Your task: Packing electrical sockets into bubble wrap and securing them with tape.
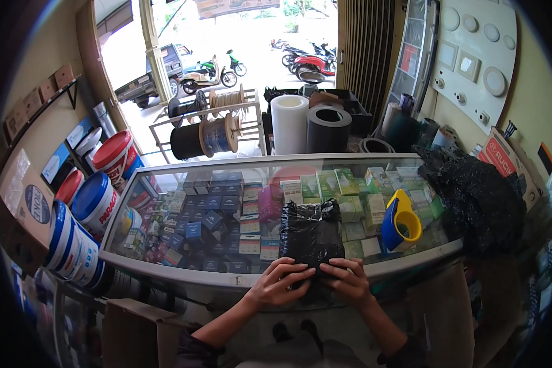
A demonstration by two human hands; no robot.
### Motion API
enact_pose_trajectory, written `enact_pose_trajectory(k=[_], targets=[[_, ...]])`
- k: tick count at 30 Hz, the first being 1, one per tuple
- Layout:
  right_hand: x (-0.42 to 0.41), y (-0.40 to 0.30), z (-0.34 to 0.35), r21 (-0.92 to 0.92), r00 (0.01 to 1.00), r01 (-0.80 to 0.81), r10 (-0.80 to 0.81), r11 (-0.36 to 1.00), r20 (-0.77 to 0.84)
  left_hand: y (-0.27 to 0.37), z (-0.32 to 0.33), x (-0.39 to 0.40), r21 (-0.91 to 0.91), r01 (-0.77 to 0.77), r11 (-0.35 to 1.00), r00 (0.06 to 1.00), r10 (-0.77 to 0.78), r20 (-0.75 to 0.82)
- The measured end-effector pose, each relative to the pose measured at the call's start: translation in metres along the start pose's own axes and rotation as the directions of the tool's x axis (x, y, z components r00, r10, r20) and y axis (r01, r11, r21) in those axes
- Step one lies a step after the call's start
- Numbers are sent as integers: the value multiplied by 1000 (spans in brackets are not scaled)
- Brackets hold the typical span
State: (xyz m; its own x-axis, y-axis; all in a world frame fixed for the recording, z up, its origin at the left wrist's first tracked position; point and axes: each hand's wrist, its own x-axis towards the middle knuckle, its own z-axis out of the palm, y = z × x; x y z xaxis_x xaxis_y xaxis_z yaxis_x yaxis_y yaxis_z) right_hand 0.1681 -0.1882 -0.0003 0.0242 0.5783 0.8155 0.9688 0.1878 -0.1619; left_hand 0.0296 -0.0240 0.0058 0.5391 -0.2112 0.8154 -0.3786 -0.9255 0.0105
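Observation:
A parcel wrapped in shiny black plastic point(312, 230) lies on the glass top of a display counter point(253, 279), near its front edge. My left hand point(283, 281) grips the parcel's near left corner, fingers bent over the black plastic. At the near right corner my right hand point(347, 279) holds it the same way, the two hands close together. A blue and yellow tape dispenser point(400, 221) rests on the glass to the right of the parcel. Whether it bears tape is hard to tell. Farther right, a heap of black bubble wrap point(480, 198) covers the counter's end.
Boxed bulbs point(329, 184) and dark blue boxes point(214, 202) lie under the glass. Paint buckets point(94, 198) stand at the left. Beyond the counter are a white roll point(290, 125), a dark roll point(329, 129) and cable spools point(204, 138). An open cardboard box point(133, 331) sits below at left.

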Motion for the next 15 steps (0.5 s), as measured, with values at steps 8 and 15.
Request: enact_pose_trajectory(k=[8, 15], targets=[[14, -15, -23, 128, 998, 48, -52, 991, 32, 10, -20, 13, -96, -102, 990, 994, 105, 33], [54, -24, -48, 291, 987, -32, -16, 956, 160, 5, -46, 33, -177, -153, 972, 983, 168, 70]])
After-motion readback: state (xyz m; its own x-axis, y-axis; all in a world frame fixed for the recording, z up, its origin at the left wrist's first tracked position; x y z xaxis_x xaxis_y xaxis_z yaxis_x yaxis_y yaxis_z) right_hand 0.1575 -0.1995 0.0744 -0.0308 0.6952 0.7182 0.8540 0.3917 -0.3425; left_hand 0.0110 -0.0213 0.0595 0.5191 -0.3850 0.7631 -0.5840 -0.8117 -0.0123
